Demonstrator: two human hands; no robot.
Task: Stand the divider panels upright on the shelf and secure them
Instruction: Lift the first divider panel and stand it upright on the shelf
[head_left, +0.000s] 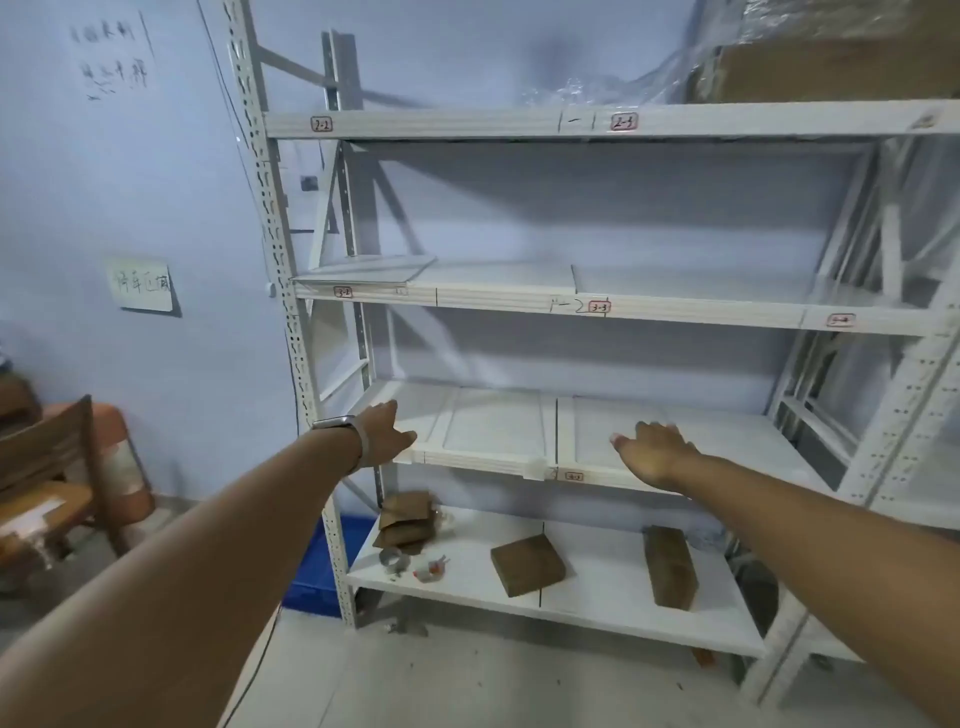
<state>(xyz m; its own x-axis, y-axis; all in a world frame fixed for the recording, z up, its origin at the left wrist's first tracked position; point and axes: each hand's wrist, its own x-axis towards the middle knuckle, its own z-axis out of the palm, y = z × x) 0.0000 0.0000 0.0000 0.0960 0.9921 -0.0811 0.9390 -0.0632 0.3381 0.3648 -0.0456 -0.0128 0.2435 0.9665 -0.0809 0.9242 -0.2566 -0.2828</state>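
A white metal shelving unit (519, 124) fills the view. Two white divider panels lie flat side by side on its third shelf: a left panel (493, 426) and a right panel (727, 441). My left hand (387, 434), with a watch on the wrist, rests at the left front corner of the left panel, fingers apart. My right hand (652, 454) hovers palm down over the front of the right panel, fingers spread, holding nothing. Another flat white panel (363, 270) lies on the shelf above, at its left end.
The bottom shelf (597, 561) carries two brown blocks (527, 564), crumpled cardboard (408, 519), a tape roll and small parts. A blue crate (322, 571) sits on the floor at the left. A wooden chair (57, 478) stands further left. Wrapped boxes (831, 67) sit on top.
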